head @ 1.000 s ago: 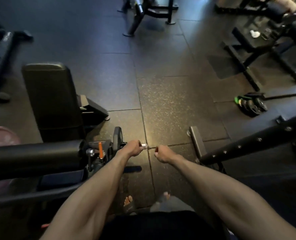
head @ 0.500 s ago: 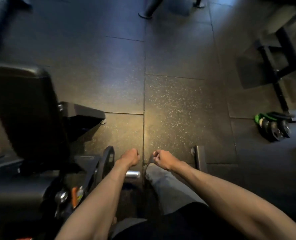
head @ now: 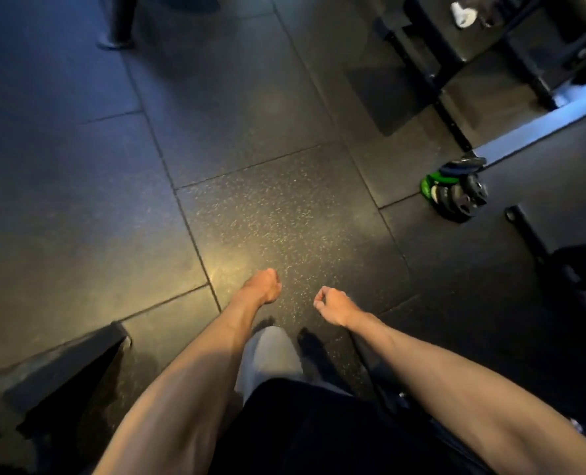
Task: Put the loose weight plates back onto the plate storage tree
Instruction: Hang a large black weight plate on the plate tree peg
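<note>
While both arms reach fwd over the speckled rubber floor (head: 284,214), the left hand (head: 262,286) is clenched in a fist, w/ nothing showing inside it. The right hand (head: 332,305) is just beside it but not touching. Its fingers are curled in too, thumb tip against the forefinger. Nothing is seen in that pinch, though it's too small to be sure.

The weight plates (head: 456,195) sit in a small heap on the floor, well off to the right of the hands & farther out. Several black ones lean together on edge, a green one at the left end, a dark one or two on top. The heap is tucked against the end of a long pale-lit beam (head: 542,128) running to the right edge. Betw. hands & plates lies floor tile w/ a seam.

Top right is a black machine frame (head: 432,63) w/ a white thing (head: 463,15) on it, can't tell what. A dark bench edge (head: 538,234) juts in just below the heap. Bottom left, a black angled pad (head: 51,365) sits near the left forearm. Top left, a dark post foot (head: 116,32) stands well away. Below the hands are a grey trouser leg (head: 271,354) & a black garment (head: 319,426). A thin dark bar (head: 367,358) runs under the right wrist.
</note>
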